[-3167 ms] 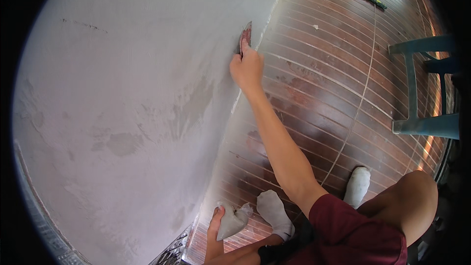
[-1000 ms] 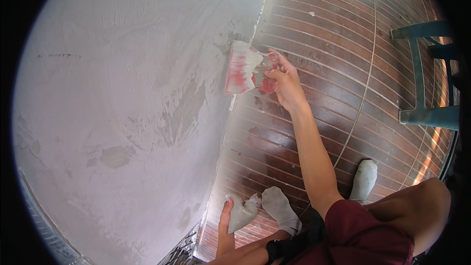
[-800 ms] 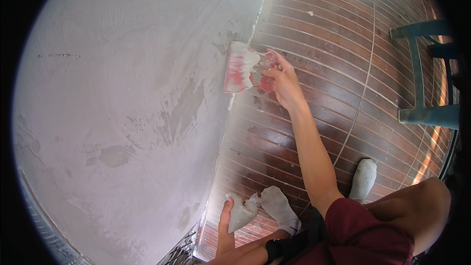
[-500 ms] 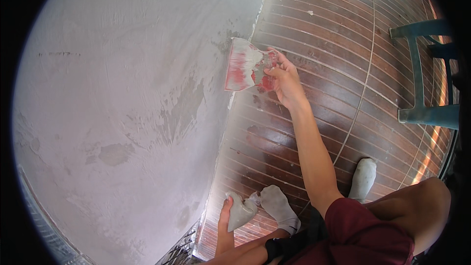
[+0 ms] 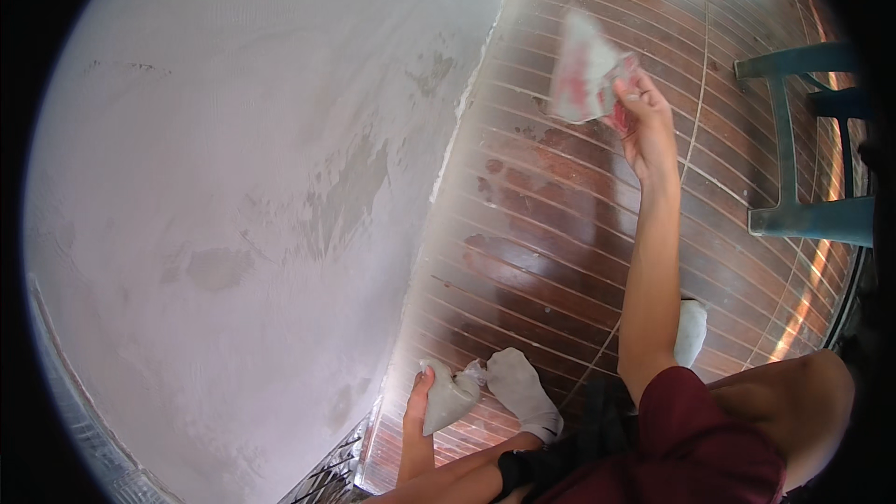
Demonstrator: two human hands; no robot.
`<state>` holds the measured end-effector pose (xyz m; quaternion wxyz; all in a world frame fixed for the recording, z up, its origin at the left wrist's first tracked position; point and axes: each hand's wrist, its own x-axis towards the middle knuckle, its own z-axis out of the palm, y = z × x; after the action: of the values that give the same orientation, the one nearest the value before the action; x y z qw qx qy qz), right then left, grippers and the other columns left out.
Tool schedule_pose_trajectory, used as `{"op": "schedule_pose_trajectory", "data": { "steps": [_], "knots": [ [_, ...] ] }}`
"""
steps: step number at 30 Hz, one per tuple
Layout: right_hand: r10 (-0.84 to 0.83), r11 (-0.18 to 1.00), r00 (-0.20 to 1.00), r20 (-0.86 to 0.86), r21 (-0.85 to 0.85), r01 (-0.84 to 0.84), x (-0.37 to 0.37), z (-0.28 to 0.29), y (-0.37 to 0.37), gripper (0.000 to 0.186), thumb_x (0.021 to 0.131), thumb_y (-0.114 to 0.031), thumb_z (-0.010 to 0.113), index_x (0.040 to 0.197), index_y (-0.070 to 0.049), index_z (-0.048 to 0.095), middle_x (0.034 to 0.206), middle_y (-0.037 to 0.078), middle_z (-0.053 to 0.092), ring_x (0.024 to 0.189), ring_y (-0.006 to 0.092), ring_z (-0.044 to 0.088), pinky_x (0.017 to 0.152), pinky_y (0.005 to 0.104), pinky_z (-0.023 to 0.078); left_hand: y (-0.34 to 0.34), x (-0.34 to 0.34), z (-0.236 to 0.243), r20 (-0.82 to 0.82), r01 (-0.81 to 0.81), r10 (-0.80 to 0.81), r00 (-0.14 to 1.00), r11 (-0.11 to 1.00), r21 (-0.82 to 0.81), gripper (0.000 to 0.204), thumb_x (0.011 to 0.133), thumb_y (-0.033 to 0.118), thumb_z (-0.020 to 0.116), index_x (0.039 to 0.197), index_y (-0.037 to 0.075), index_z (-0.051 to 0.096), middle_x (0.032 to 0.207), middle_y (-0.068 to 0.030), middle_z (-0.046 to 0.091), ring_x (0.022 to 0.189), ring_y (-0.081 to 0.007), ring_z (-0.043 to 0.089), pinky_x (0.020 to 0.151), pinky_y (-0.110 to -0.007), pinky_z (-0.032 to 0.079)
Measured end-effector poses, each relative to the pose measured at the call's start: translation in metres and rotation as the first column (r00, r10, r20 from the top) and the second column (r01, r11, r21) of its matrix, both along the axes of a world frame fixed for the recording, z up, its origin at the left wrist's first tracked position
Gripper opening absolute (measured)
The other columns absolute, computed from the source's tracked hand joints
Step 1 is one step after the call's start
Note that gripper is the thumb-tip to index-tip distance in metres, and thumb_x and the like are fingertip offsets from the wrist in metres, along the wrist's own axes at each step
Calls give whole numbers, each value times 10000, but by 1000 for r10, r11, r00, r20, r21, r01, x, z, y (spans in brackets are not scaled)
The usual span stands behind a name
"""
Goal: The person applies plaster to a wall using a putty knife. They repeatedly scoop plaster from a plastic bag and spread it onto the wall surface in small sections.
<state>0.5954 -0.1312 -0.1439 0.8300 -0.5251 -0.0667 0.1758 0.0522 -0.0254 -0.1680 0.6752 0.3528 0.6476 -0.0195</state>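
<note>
1. Possibly, coating (image 5: 581, 37) falls onto the floor (image 5: 579, 215) if the scraper (image 5: 581, 79) tilts too far.
2. Right grip (image 5: 646, 121) is clamped on the scraper, above the floor, apart from the wall (image 5: 233, 131); left grip (image 5: 418, 400) is clamped on the bag (image 5: 452, 401).
3. Scraper: broad, red, smeared grey-white, blurred.

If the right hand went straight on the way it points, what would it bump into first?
Probably the grey wall, with the scraper in the right hand leading, though depth is unclear.
</note>
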Motion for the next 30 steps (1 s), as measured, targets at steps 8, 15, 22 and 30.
{"op": "schedule_pose_trajectory", "data": {
  "steps": [8,15,22,30],
  "knots": [
    [-195,952,980,-45,-248,178,3,-5,-32,406,904,-11,588,1297,33,495,974,106,687,748,156,692,524,245,574,11,12,6,33,11,-11,999,1000,14,602,899,516,628,1213,11,529,1078,-114,619,950,-213,608,850,-334,491],
    [-57,570,996,64,-817,85,1,-27,-38,471,821,-57,606,1265,83,535,879,187,705,578,209,688,488,308,546,4,28,26,33,9,-12,999,997,82,618,886,495,655,1235,8,504,1099,-114,610,969,-213,602,859,-337,488],
    [-52,647,819,571,-605,463,-15,-37,-49,543,797,-34,607,1327,35,512,786,209,682,587,305,672,522,394,514,5,27,19,14,-10,9,1000,1000,22,669,876,489,673,1284,-1,468,1140,-124,589,1024,-211,584,902,-322,465],
    [-2,387,759,651,-700,601,4,-26,-58,572,786,-97,617,1329,37,495,858,260,668,696,411,655,660,459,505,10,18,12,-4,35,-34,999,998,53,644,883,487,666,1241,-21,499,1096,-115,605,983,-196,589,873,-316,467]
  ]
}}
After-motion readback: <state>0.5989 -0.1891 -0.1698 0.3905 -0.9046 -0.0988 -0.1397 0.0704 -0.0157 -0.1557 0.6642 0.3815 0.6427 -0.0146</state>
